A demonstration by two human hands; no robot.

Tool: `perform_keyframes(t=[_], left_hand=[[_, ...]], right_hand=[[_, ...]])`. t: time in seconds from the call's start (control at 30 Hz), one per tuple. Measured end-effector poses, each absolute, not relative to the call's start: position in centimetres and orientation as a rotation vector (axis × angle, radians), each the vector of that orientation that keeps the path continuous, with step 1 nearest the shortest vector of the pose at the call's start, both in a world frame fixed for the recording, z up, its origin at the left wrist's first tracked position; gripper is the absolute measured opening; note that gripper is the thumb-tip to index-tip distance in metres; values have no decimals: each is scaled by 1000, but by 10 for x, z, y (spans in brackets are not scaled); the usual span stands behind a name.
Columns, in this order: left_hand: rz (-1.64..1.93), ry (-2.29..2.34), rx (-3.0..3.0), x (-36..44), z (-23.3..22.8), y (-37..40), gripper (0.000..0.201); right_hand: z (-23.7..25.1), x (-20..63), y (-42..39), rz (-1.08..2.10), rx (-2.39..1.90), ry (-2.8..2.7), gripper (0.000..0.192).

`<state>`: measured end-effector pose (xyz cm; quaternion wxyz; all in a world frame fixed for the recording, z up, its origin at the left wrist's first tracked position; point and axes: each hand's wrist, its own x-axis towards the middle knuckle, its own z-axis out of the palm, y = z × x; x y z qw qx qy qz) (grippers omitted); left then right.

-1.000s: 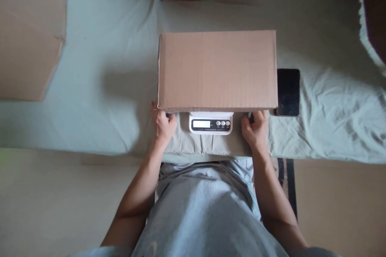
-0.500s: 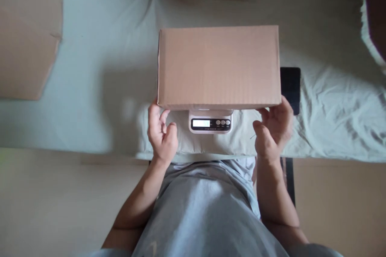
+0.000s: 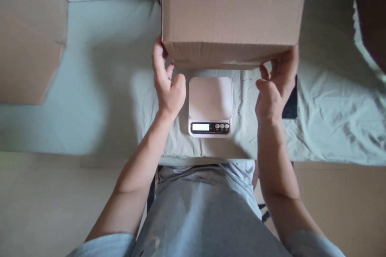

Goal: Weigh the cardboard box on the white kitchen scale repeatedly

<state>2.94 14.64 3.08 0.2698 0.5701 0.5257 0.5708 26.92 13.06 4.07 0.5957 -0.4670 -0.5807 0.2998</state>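
Note:
A plain brown cardboard box (image 3: 230, 12) is held up in the air, tilted, filling the top middle of the view. My left hand (image 3: 167, 82) grips its lower left corner and my right hand (image 3: 276, 88) grips its lower right corner. Below the box, between my hands, a small white digital scale (image 3: 210, 104) sits on the pale green cloth with its platform bare and its display and buttons toward me.
A dark phone (image 3: 292, 102) lies on the cloth (image 3: 90, 88) right of the scale, partly hidden by my right hand. A flat cardboard sheet (image 3: 28, 36) lies at the far left. A brown object (image 3: 372, 16) sits at the far right edge.
The box rested on the scale a second ago. Both hands took its lower corners and lifted it up and away from me, uncovering the scale's platform.

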Motion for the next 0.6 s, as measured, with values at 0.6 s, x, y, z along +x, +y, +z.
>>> perform_keyframes(t=[0.6], left_hand=[[1417, 1691, 1549, 20, -40, 144, 75]], right_hand=[[-36, 279, 142, 645, -1365, -1323, 80]])
